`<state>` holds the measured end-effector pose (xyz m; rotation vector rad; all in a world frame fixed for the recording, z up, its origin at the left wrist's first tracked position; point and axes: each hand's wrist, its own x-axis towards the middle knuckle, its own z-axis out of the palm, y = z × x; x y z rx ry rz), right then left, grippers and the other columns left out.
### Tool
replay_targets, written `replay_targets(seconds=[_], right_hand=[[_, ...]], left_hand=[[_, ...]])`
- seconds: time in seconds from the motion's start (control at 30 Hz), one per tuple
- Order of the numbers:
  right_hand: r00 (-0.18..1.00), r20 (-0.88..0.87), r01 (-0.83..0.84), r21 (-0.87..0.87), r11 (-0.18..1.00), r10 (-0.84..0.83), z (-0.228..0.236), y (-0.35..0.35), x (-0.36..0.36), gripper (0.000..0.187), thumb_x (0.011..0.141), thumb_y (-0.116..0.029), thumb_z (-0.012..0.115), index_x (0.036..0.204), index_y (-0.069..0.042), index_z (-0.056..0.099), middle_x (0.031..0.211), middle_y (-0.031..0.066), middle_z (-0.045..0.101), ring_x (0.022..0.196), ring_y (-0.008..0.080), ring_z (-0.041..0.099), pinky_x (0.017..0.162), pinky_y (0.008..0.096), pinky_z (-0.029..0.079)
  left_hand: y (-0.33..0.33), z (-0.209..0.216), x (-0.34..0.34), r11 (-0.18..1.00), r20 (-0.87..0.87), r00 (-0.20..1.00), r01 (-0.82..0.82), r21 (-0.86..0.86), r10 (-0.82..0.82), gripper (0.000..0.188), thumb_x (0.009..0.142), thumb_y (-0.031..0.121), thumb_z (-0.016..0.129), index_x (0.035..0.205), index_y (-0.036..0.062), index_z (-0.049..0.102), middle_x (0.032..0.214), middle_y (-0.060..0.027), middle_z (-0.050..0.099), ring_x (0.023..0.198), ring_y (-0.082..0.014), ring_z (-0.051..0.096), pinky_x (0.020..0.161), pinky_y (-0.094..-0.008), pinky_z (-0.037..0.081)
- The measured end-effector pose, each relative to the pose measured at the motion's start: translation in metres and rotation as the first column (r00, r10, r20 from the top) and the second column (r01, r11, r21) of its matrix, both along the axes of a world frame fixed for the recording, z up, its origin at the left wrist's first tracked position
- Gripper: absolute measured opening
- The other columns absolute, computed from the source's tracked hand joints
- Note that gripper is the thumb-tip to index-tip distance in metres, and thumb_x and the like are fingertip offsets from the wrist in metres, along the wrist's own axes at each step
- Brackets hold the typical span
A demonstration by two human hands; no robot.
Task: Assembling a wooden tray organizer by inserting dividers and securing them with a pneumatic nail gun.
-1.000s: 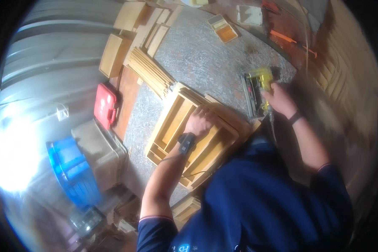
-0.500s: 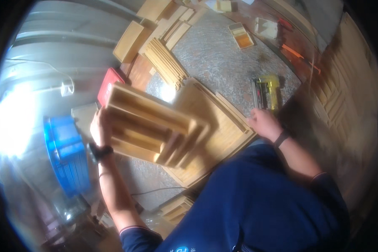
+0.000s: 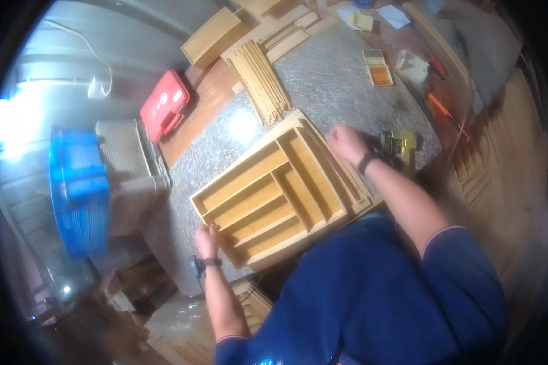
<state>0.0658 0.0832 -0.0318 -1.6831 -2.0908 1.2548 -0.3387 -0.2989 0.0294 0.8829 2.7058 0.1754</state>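
Observation:
A wooden tray (image 3: pixel 278 190) with several compartments lies flat on the speckled grey worktop (image 3: pixel 323 85), open side up. My left hand (image 3: pixel 207 238) grips its near left corner. My right hand (image 3: pixel 346 142) rests on the tray's far right edge, fingers curled over the rim. A yellow power nailer (image 3: pixel 399 148) lies on the worktop just right of my right wrist.
A bundle of wooden strips (image 3: pixel 260 79) lies beyond the tray. A red case (image 3: pixel 164 104) sits at the worktop's left edge, a blue crate (image 3: pixel 78 188) lower left. A small wooden box (image 3: pixel 379 66) and more wooden panels (image 3: pixel 213 35) lie at the back.
The tray was lifted and turned over by my left hand, and now lies flat with its compartments facing up. My right hand moved from the nailer to the tray's edge.

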Motion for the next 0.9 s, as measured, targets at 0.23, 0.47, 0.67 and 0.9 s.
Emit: replay_targets(seconds=[0.23,0.47,0.67,0.9], right_hand=[[0.998,-0.032,0.050,0.101,0.994,-0.047,-0.015,0.062,-0.109,0.021,0.092,-0.022,0.068,0.101,-0.005,0.075,0.104,0.0239,0.076,0.102,0.0433,0.073,0.092,0.0505,0.058],[0.999,0.051,-0.003,0.114,0.993,-0.003,-0.024,0.069,-0.150,0.025,0.089,-0.025,0.074,0.106,-0.008,0.077,0.113,0.0190,0.076,0.109,0.0373,0.072,0.096,0.0472,0.057],[0.997,0.058,0.048,0.157,0.986,-0.058,-0.029,0.077,-0.143,0.021,0.089,-0.024,0.074,0.103,-0.008,0.078,0.107,0.0170,0.078,0.104,0.0376,0.074,0.095,0.0477,0.058],[0.878,-0.407,0.108,-0.340,0.934,-0.250,-0.013,0.040,-0.028,0.017,0.089,-0.015,0.081,0.100,-0.002,0.080,0.093,0.0035,0.079,0.088,0.0116,0.070,0.085,0.0303,0.056]], left_hand=[[-0.004,-0.026,0.047,0.986,0.051,0.995,-0.097,0.139,0.091,0.035,0.092,0.025,0.071,0.085,-0.0082,0.066,0.078,-0.0312,0.066,0.069,-0.0418,0.064,0.069,-0.0503,0.049],[-0.003,-0.031,0.041,0.991,0.099,0.987,-0.127,-0.039,0.131,0.029,0.096,0.026,0.070,0.094,-0.0036,0.068,0.092,-0.0302,0.069,0.088,-0.0501,0.065,0.077,-0.0527,0.052],[0.002,-0.032,0.037,0.994,0.139,0.985,-0.093,-0.056,0.100,0.033,0.099,0.031,0.069,0.106,-0.0012,0.072,0.100,-0.0301,0.071,0.096,-0.0492,0.067,0.083,-0.0524,0.053],[0.125,0.041,0.081,0.940,0.137,0.990,-0.081,0.331,0.036,0.047,0.105,0.034,0.066,0.137,-0.0016,0.066,0.132,-0.0249,0.069,0.120,-0.0355,0.068,0.100,-0.0466,0.055]])
